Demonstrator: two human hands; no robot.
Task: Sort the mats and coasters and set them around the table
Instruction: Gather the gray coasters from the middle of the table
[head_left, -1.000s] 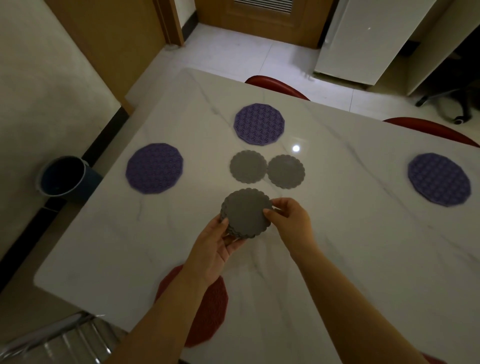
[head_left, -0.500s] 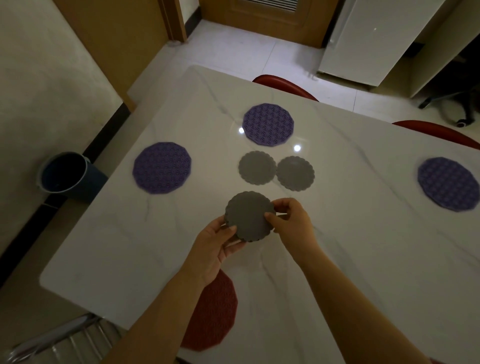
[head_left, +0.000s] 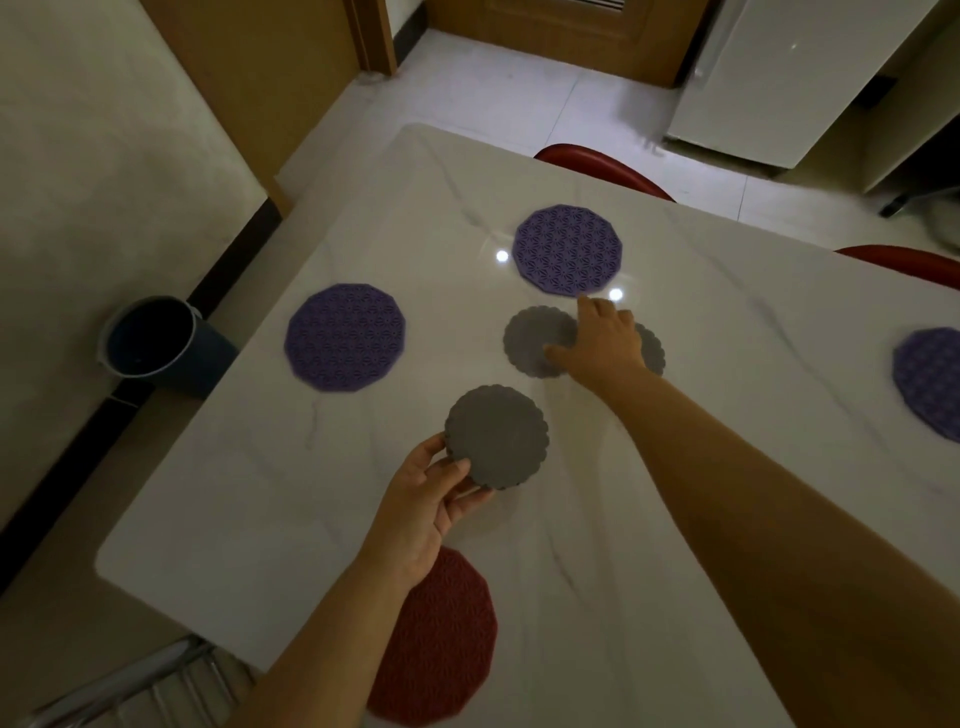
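My left hand (head_left: 426, 499) grips a small stack of grey scalloped coasters (head_left: 496, 436) by its near edge, just above the white marble table (head_left: 260, 493). My right hand (head_left: 597, 340) reaches forward, palm down, over two grey coasters lying flat side by side. Its thumb lies on the left coaster (head_left: 530, 340), and the hand hides most of the right coaster (head_left: 653, 351). Three purple mats lie flat: one at the far middle (head_left: 567, 249), one at the left (head_left: 345, 336), one at the right edge (head_left: 930, 382). A red mat (head_left: 441, 644) lies at the near edge, partly under my left forearm.
Red chair backs (head_left: 602, 169) (head_left: 904, 262) stand at the table's far side. A dark bucket (head_left: 150, 338) sits on the floor by the left wall. A metal chair frame (head_left: 130, 686) is at the near left corner. A white cabinet (head_left: 753, 78) stands behind.
My right hand let go of the coaster stack and moved forward onto the two grey coasters on the table. My left hand now holds the stack alone.
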